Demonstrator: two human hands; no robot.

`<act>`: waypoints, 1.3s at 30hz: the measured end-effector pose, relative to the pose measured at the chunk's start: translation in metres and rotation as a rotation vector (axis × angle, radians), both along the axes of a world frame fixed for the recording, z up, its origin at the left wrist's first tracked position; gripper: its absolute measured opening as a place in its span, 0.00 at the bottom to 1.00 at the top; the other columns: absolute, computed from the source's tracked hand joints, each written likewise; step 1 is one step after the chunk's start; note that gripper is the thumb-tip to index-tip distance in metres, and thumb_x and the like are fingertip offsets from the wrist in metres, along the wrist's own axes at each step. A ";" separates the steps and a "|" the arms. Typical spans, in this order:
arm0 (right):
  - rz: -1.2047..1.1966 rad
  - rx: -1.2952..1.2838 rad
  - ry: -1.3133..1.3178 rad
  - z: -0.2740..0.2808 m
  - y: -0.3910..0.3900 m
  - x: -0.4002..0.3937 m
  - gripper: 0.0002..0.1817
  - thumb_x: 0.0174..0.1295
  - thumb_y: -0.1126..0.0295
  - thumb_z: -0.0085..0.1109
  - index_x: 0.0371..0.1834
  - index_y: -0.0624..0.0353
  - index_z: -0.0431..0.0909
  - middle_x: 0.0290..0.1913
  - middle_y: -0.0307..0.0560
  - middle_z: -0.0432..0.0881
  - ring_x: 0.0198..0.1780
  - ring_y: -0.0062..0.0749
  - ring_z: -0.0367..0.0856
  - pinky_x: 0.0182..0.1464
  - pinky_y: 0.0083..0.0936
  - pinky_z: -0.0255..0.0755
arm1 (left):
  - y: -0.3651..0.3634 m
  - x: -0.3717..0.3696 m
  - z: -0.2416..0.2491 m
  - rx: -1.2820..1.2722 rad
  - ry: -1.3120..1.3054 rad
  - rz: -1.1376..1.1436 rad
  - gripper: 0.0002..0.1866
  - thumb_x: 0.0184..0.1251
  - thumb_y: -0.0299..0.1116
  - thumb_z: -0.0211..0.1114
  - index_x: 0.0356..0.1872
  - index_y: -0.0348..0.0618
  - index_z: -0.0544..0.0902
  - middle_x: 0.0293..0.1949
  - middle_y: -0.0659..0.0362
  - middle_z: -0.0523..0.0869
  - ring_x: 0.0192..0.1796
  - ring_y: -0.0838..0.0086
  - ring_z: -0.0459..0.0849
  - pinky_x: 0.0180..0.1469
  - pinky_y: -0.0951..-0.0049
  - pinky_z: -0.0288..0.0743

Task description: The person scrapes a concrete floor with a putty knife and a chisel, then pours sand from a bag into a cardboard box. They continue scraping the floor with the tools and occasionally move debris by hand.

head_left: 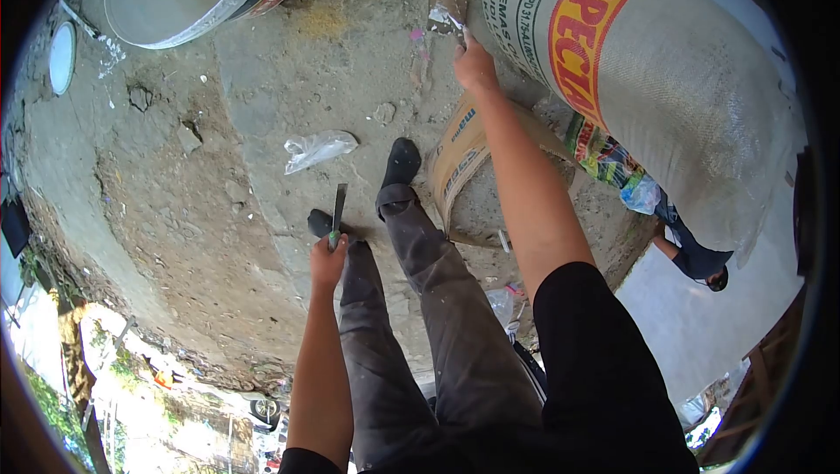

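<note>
My left hand (328, 262) is closed around the green handle of a putty knife (339, 208), whose narrow, flat-ended blade points away from me above my dark sock. My right hand (475, 66) reaches far forward, its fingers wrapped round the handle of a wide scraper (447, 12). The scraper's brownish square blade is smeared with white paste and shows against the concrete ground, beside a large woven sack (665, 63) with red and yellow lettering. Beneath my right forearm stands a cut-open cardboard box (455, 154) with grey, gritty material inside.
A white bucket (162, 32) with pale contents stands at the upper left, near a round white lid (62, 57). A clear plastic bag (319, 150) lies on the rough ground ahead of my feet. Another person (696, 251) is at the right, beyond a colourful plastic packet (612, 163).
</note>
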State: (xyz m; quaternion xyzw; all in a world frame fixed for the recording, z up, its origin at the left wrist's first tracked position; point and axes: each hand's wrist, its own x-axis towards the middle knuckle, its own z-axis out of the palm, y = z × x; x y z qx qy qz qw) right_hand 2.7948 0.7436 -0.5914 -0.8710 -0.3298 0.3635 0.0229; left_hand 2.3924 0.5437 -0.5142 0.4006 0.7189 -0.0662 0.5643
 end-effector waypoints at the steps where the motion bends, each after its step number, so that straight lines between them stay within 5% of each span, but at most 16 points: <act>1: 0.003 0.004 -0.003 0.000 -0.007 -0.002 0.28 0.70 0.62 0.45 0.74 0.53 0.60 0.59 0.63 0.77 0.61 0.57 0.75 0.63 0.42 0.68 | -0.002 -0.004 -0.003 0.036 -0.004 -0.017 0.16 0.65 0.40 0.66 0.26 0.37 0.79 0.16 0.58 0.76 0.18 0.75 0.72 0.23 0.69 0.65; 2: -0.017 0.010 0.019 0.000 -0.016 -0.005 0.28 0.70 0.63 0.45 0.73 0.53 0.60 0.59 0.64 0.76 0.61 0.57 0.75 0.63 0.42 0.68 | -0.004 -0.009 -0.006 0.072 -0.006 -0.036 0.17 0.67 0.41 0.66 0.23 0.40 0.77 0.15 0.64 0.75 0.16 0.82 0.71 0.19 0.74 0.63; 15: -0.016 -0.159 0.033 -0.002 -0.129 -0.066 0.32 0.69 0.66 0.45 0.76 0.50 0.51 0.50 0.71 0.80 0.55 0.61 0.79 0.56 0.48 0.73 | -0.022 -0.051 0.013 0.019 -0.018 0.144 0.15 0.66 0.38 0.66 0.25 0.37 0.80 0.15 0.61 0.76 0.18 0.79 0.73 0.23 0.71 0.65; 22: 0.056 -0.329 0.061 -0.006 -0.138 -0.076 0.34 0.69 0.65 0.43 0.77 0.48 0.45 0.56 0.70 0.77 0.57 0.62 0.77 0.60 0.49 0.70 | -0.060 -0.079 0.020 -0.008 0.017 0.151 0.16 0.67 0.40 0.64 0.22 0.42 0.75 0.14 0.65 0.73 0.16 0.82 0.71 0.19 0.76 0.63; 31: 0.057 -0.485 0.022 -0.010 -0.157 -0.109 0.39 0.68 0.73 0.38 0.79 0.44 0.31 0.56 0.69 0.77 0.53 0.60 0.81 0.40 0.44 0.80 | -0.097 -0.090 0.018 -0.018 -0.011 0.207 0.16 0.67 0.40 0.65 0.23 0.42 0.75 0.15 0.65 0.73 0.16 0.82 0.71 0.19 0.76 0.63; 34: -0.077 -0.501 0.115 -0.009 -0.175 -0.124 0.35 0.68 0.72 0.38 0.77 0.58 0.37 0.60 0.71 0.74 0.60 0.58 0.77 0.61 0.47 0.71 | -0.100 -0.088 0.025 -0.028 -0.015 0.226 0.16 0.67 0.39 0.65 0.23 0.42 0.75 0.15 0.65 0.73 0.16 0.82 0.70 0.19 0.76 0.63; 37: 0.071 -0.399 0.017 -0.015 -0.191 -0.134 0.37 0.68 0.71 0.39 0.77 0.63 0.34 0.59 0.72 0.75 0.59 0.58 0.77 0.61 0.47 0.71 | -0.109 -0.095 0.018 -0.011 -0.023 0.231 0.16 0.67 0.39 0.65 0.23 0.42 0.75 0.15 0.65 0.73 0.16 0.83 0.70 0.19 0.76 0.63; 39: 0.012 -0.489 0.091 -0.010 -0.190 -0.135 0.39 0.67 0.74 0.40 0.78 0.58 0.32 0.67 0.73 0.65 0.65 0.58 0.72 0.64 0.46 0.67 | -0.113 -0.102 0.017 0.007 -0.034 0.223 0.16 0.67 0.39 0.65 0.23 0.42 0.75 0.15 0.65 0.73 0.16 0.83 0.70 0.19 0.76 0.64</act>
